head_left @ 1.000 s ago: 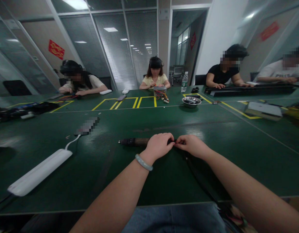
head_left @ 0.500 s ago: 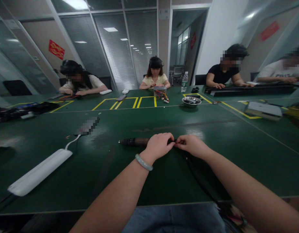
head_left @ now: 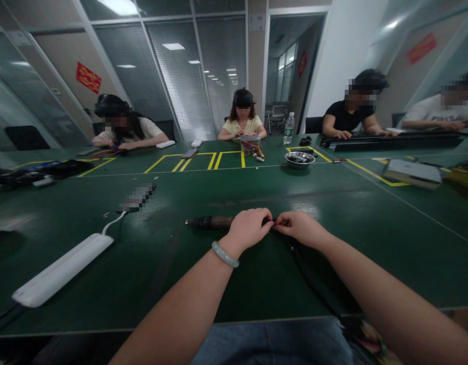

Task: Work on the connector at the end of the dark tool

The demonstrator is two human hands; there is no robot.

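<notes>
A dark electric screwdriver point(head_left: 214, 222) lies on its side on the green table, its metal tip pointing left. My left hand point(head_left: 251, 225), with a pale bangle at the wrist, is closed over the rear part of the tool and hides it. Just to the right, my right hand point(head_left: 297, 226) pinches at the tool's rear end, where the fingertips of both hands nearly meet. What exactly those right fingers grip is mostly covered, though it looks like the cord's end. A black cord point(head_left: 310, 279) runs from below the right hand down over the table's near edge.
To the left lies a white power strip point(head_left: 64, 268), with a cable to a phone point(head_left: 138, 196). Farther back stand a metal bowl point(head_left: 299, 159) with dark parts, a water bottle point(head_left: 289, 128) and a grey box with wires point(head_left: 251, 144). Several people sit across the table point(head_left: 173, 182).
</notes>
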